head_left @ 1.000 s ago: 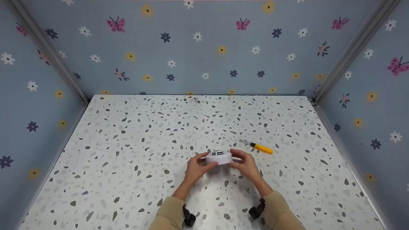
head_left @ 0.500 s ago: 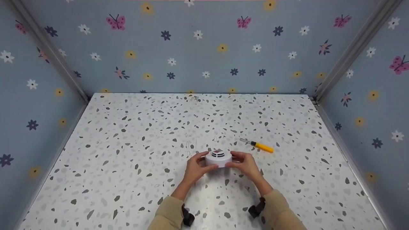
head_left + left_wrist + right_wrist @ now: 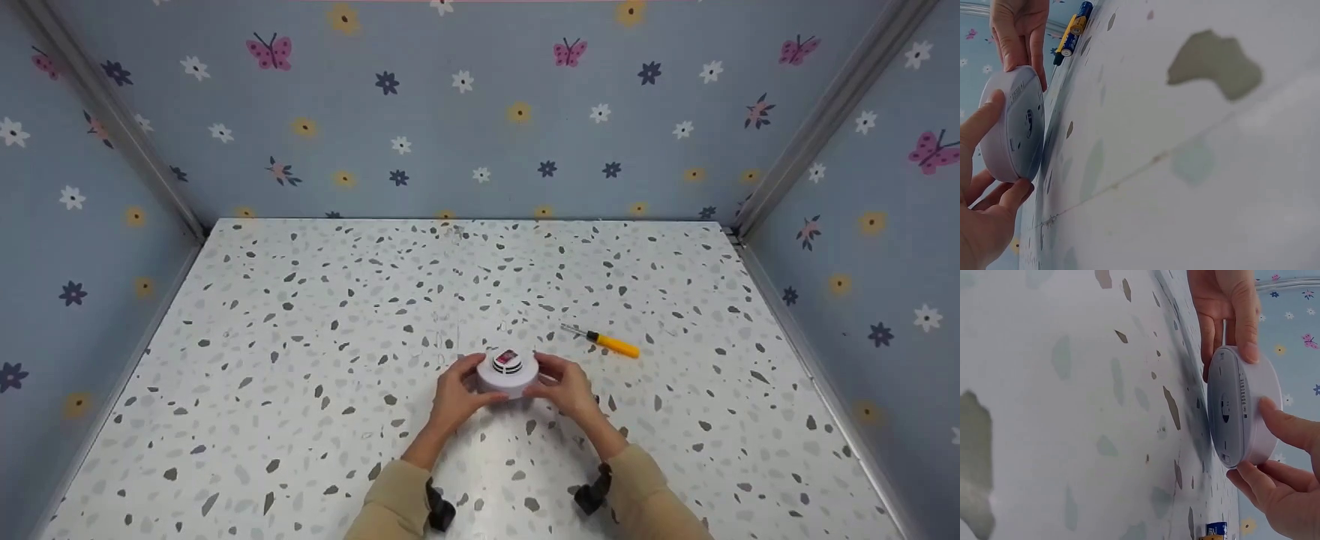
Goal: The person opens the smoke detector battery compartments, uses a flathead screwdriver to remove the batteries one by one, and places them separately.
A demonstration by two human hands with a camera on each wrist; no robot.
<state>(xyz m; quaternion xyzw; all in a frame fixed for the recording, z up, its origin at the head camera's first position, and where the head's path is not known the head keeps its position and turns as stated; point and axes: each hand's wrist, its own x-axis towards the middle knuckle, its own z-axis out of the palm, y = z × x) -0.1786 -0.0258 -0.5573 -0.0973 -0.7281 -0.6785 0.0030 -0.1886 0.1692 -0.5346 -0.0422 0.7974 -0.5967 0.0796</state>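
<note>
A white round smoke detector [image 3: 517, 379] is held between both hands, low over the speckled table. Its vented dome with a red label faces up toward the head view. My left hand [image 3: 455, 394] grips its left side, thumb on the near edge and fingers toward the far side. On the opposite side, my right hand [image 3: 568, 388] grips it the same way. The wrist views show the flat underside of the smoke detector [image 3: 1028, 126], with a round opening in its middle, tilted above the tabletop.
A screwdriver [image 3: 616, 346] with a yellow handle lies right of the hands on the speckled table [image 3: 300, 337]. Blue and yellow batteries [image 3: 1081, 19] lie beyond the right hand in the left wrist view. Patterned blue walls [image 3: 480, 135] enclose the table's back and sides.
The smoke detector has tipped so its dome and red label show more, and it has come slightly nearer the person. Both hands have kept their hold; the screwdriver has stayed put.
</note>
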